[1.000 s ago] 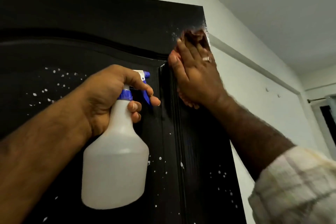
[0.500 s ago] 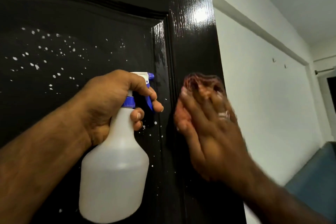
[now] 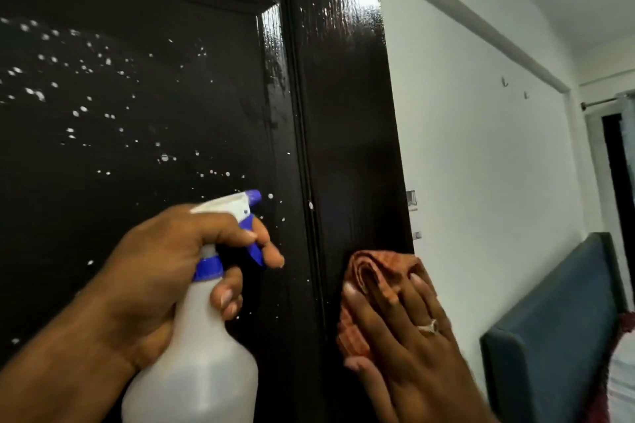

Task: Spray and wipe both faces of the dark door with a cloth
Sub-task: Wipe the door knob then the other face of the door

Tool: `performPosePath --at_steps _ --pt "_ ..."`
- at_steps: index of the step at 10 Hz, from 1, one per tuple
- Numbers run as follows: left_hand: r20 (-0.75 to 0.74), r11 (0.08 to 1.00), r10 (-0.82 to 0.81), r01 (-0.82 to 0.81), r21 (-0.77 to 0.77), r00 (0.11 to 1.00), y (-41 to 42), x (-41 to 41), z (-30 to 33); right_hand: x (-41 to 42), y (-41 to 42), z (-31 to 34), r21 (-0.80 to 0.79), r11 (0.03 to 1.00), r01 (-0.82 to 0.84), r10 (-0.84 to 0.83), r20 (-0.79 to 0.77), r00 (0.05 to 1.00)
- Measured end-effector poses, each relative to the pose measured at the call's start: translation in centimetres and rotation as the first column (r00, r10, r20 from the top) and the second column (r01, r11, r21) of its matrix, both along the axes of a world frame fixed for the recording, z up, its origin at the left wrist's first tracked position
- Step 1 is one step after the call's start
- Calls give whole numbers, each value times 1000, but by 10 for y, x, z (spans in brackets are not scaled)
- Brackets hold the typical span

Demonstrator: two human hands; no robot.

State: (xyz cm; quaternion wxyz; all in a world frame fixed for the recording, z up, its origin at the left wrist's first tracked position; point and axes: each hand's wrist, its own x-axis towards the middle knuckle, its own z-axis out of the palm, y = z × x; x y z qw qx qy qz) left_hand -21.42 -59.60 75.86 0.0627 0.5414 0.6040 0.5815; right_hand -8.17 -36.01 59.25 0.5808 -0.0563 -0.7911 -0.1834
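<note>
Your flat right hand (image 3: 409, 330) presses the cloth (image 3: 371, 271) on the door (image 3: 350, 148) edge to wipe it, while your left hand (image 3: 171, 271) grips the bottle (image 3: 192, 364), ready to spray.

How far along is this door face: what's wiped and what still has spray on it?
Done: the upper right strip of the door looks wiped and glossy. In hand: the right hand presses the cloth on that strip lower down; the left hand holds the spray bottle. Left: the droplets on the panel. The other face isn't visible.
</note>
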Motion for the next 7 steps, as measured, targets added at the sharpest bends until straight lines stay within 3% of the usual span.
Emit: performPosePath --at_steps 1,2,3,5,6,7 --pt "247 998 -23 6 67 969 1 10 -10 -8 -1 71 1 999 -48 47 -137 989" --pt "348 991 54 -92 96 936 2 19 -4 -26 -15 161 -124 990 -70 28 -313 949" --pt "356 984 80 -130 120 931 -3 22 -7 -49 -35 160 -69 998 9 -25 -233 972" --pt "385 976 136 -191 106 913 -20 20 -33 -27 -34 15 119 993 -21 13 65 998" --pt "364 973 159 -208 98 918 -22 22 -35 -29 -34 58 127 992 -24 23 4 1000" --pt "374 970 170 -222 100 912 -26 25 -29 -47 -56 162 4 1000 -12 13 -211 977"
